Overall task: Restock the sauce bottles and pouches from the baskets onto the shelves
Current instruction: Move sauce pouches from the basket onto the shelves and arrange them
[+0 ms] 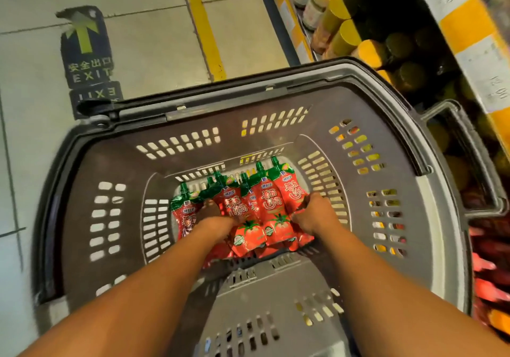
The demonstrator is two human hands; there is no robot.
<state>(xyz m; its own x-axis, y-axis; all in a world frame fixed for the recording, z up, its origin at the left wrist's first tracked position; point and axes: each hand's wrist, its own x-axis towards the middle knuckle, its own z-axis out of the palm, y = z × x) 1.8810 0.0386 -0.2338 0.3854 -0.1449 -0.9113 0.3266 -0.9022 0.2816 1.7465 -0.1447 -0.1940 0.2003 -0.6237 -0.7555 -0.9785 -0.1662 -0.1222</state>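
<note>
Both my hands, left (pixel 211 213) and right (pixel 314 213), clutch pouches (pixel 271 204) deep in the basket (pixel 400 141); next, lift them toward the shelves (pixel 469 47) at two o'clock.

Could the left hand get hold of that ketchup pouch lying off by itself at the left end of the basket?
Probably yes. The left hand is already down among the pouches, and the leftmost ketchup pouch lies right beside it on the floor of the basket, with nothing covering it.
</note>
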